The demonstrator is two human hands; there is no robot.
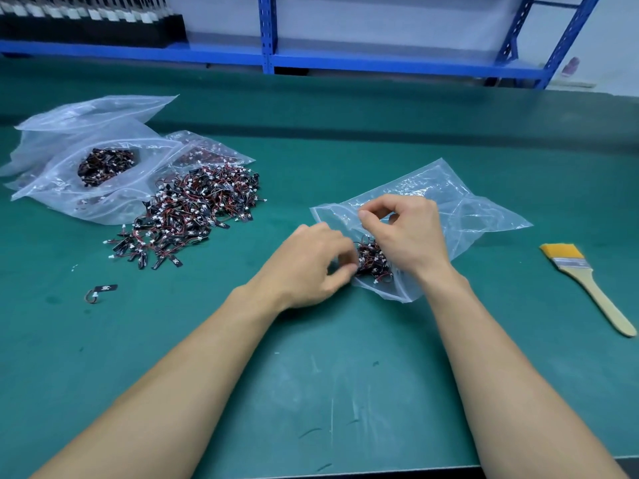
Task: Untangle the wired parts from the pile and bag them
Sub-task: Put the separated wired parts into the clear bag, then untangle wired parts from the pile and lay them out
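Observation:
A clear plastic bag (pixel 463 216) lies on the green mat at centre right, with a small clump of black wired parts (pixel 371 261) at its mouth. My right hand (pixel 404 233) pinches the upper edge of the bag's opening between thumb and forefinger, holding it up. My left hand (pixel 311 264) is at the bag's mouth, fingers curled against the clump; whether it holds a part is hidden. A big loose pile of tangled wired parts (pixel 193 212) with red-black wires and white plugs sits at the left.
Several clear bags (pixel 93 146) lie at the far left, one holding parts (pixel 103 165). A single wired part (pixel 102 292) lies alone near the front left. A wooden paintbrush (pixel 587 285) rests at the right. Blue shelving (pixel 269 36) stands behind the table.

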